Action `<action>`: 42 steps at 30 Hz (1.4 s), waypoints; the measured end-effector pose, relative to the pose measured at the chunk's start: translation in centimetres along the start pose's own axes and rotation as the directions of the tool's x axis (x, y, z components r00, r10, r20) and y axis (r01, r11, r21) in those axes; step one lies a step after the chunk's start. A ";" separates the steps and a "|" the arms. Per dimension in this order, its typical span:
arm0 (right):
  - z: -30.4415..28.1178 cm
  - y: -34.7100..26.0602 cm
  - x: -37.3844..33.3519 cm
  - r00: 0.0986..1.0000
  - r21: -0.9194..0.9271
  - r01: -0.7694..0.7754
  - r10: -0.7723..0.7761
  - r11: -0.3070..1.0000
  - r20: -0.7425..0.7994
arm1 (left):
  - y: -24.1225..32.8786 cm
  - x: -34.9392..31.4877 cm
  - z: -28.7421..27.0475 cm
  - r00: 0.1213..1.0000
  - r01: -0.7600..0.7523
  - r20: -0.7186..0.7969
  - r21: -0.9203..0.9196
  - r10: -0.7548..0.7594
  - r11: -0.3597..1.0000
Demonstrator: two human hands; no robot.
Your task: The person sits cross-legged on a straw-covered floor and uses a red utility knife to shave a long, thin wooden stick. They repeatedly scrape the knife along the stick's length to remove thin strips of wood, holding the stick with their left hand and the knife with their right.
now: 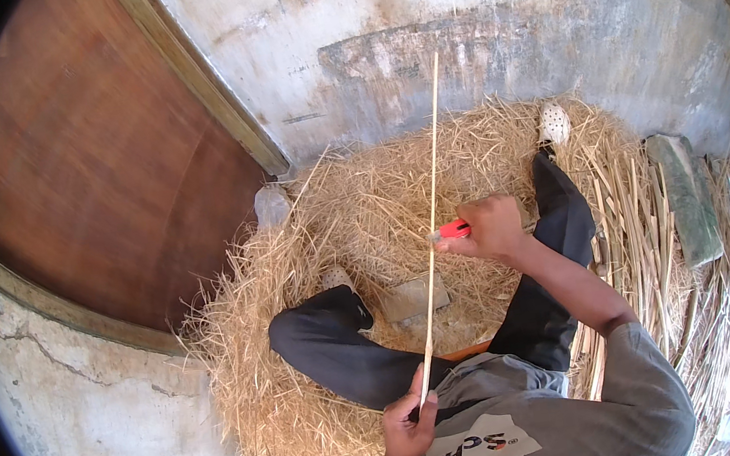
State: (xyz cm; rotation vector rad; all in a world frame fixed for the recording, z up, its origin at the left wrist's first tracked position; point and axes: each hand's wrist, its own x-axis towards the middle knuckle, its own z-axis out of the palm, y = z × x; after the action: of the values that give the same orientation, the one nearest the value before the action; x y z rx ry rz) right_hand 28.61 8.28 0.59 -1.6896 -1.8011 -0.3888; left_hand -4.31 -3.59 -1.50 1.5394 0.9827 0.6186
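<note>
A long, thin, pale strip, apparently split bamboo (433, 169), slants upward in front of me. My left hand (409, 425) pinches its lower end close to my body. Farther up, my right hand (493, 229) is closed round a red utility knife (455, 230). The knife's tip meets the strip around its middle; how deep the blade sits is too small to tell. The strip's far end stands free before the wall.
Loose shavings (361, 192) cover the floor around my legs. A block (415, 298) lies between my feet. Long split strips (628, 214) are heaped at the right beside a greenish slab (685, 198). A brown door (101, 160) and a stained wall (488, 40) stand close by.
</note>
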 end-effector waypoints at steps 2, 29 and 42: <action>-0.5 -1.9 -0.8 0.995 0.045 0.016 -0.020 0.999 0.098 | -0.4 0.3 -0.2 1.000 0.017 0.001 0.003 -0.017 1.000; 0.1 -3.0 -0.6 0.982 0.070 0.186 -0.187 0.980 0.014 | 0.8 0.7 -0.5 0.999 -0.042 -0.028 -0.156 0.039 0.987; 1.1 -4.0 -2.6 0.982 0.133 0.120 -0.137 0.984 0.127 | 0.8 0.1 0.1 0.993 0.100 -0.041 -0.203 -0.111 0.974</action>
State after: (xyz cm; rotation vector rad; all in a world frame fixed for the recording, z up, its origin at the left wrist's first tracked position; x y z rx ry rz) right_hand 24.37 6.42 -1.06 -1.5507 -1.9976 -0.2145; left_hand -4.01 -3.53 -0.78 1.2903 1.0026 0.6643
